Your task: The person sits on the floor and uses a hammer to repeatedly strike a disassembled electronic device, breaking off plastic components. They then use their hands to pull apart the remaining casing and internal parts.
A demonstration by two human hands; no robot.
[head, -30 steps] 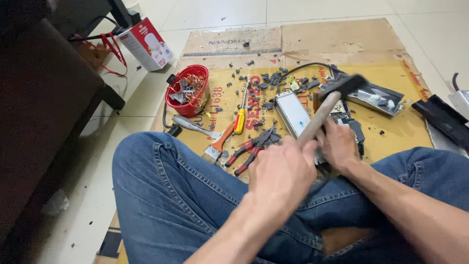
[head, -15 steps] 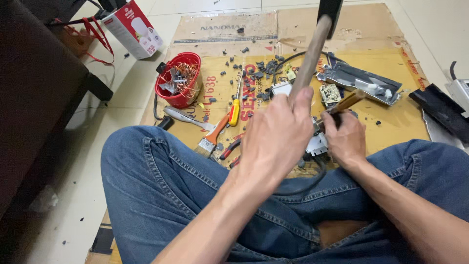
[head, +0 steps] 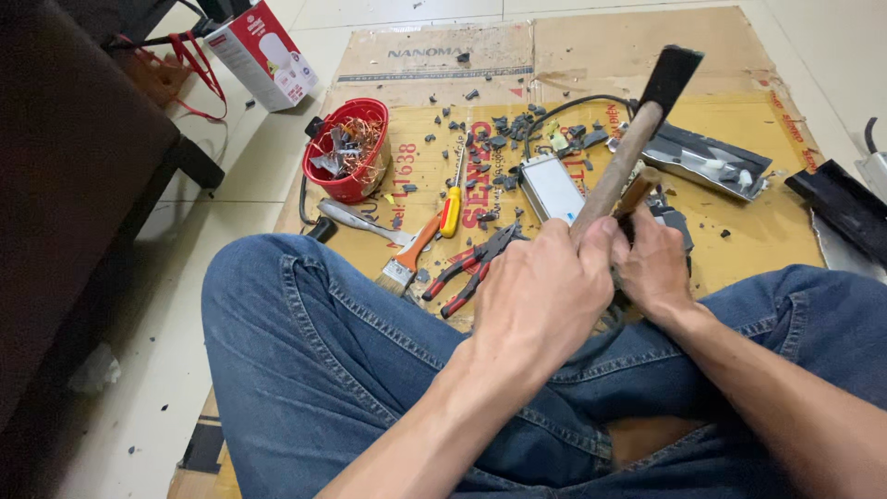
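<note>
I sit cross-legged in blue jeans on a sheet of cardboard (head: 591, 55). My left hand (head: 540, 296) grips the wooden handle of a hammer (head: 624, 152), whose dark head is tilted up and away over the work. Just to the right of it, my right hand (head: 651, 268) is closed around a wooden-handled tool (head: 639, 189), held upright over a dark broken piece between my knees. The tool's tip is hidden by my hands.
A red bowl of copper wire scraps (head: 346, 148), a yellow-handled screwdriver (head: 450, 211), a paintbrush (head: 407, 259), red pliers (head: 471, 268), a silver metal box (head: 552, 187) and a metal casing (head: 707, 162) lie among dark fragments. A white-and-red carton (head: 263, 55) and dark furniture (head: 74, 185) stand at the left.
The hammer swung up high half a second ago and has come back down toward the wooden-handled tool. My right hand has stayed on that tool.
</note>
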